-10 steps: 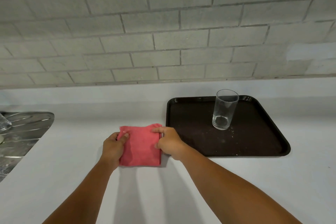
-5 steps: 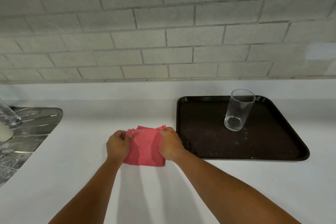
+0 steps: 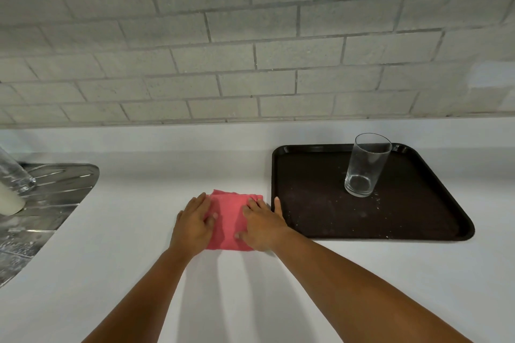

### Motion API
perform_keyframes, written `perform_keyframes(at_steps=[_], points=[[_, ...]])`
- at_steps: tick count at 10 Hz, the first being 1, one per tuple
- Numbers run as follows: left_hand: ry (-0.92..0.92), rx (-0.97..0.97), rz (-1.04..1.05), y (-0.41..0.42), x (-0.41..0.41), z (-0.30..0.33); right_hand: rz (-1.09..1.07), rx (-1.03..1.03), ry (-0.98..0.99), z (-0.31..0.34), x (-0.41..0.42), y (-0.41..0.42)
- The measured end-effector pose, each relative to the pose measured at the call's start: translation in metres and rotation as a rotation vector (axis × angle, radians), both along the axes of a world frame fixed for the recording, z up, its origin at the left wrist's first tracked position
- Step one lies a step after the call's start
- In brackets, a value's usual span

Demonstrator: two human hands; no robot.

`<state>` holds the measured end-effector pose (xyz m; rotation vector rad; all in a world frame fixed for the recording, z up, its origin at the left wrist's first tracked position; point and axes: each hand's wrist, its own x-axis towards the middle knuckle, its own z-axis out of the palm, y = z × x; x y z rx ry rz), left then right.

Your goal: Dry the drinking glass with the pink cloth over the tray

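Note:
A folded pink cloth (image 3: 228, 220) lies on the white counter just left of the tray. My left hand (image 3: 193, 224) rests flat over its left edge, thumb on the fabric. My right hand (image 3: 262, 224) lies palm down on its right side, fingers spread, one finger touching the tray's rim. Neither hand grips the cloth. The clear drinking glass (image 3: 365, 166) stands upright and alone at the back of the dark brown tray (image 3: 320, 220), well to the right of both hands. Small specks or droplets dot the tray around the glass.
A steel sink drainboard (image 3: 53, 192) sits at the left edge, with a clear glass object (image 3: 14, 172) and a white object (image 3: 9, 202) over it. A grey tiled wall (image 3: 250, 50) closes the back of the white counter (image 3: 250, 301).
Both hands went from pinching the cloth's side edges to lying flat on top of it. The cloth looks narrower and more bunched. The view shifted left, the glass and tray staying put.

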<state>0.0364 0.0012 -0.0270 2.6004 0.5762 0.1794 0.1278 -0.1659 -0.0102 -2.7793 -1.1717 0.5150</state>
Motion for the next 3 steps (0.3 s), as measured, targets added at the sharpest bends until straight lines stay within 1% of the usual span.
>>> perform_keyframes(at_steps=[1, 2, 3], points=[[0.184, 0.08, -0.062, -0.0002, -0.0013, -0.0039, 0.001, -0.006, 0.004, -0.0013, -0.0014, 0.0011], [0.293, 0.143, -0.079, -0.0006, -0.0047, -0.0087, 0.001, 0.003, 0.007, -0.0013, -0.0026, 0.0], [0.28, 0.19, -0.066, -0.005, -0.0002, -0.0013, 0.014, 0.052, 0.011, 0.007, -0.0032, -0.0061]])
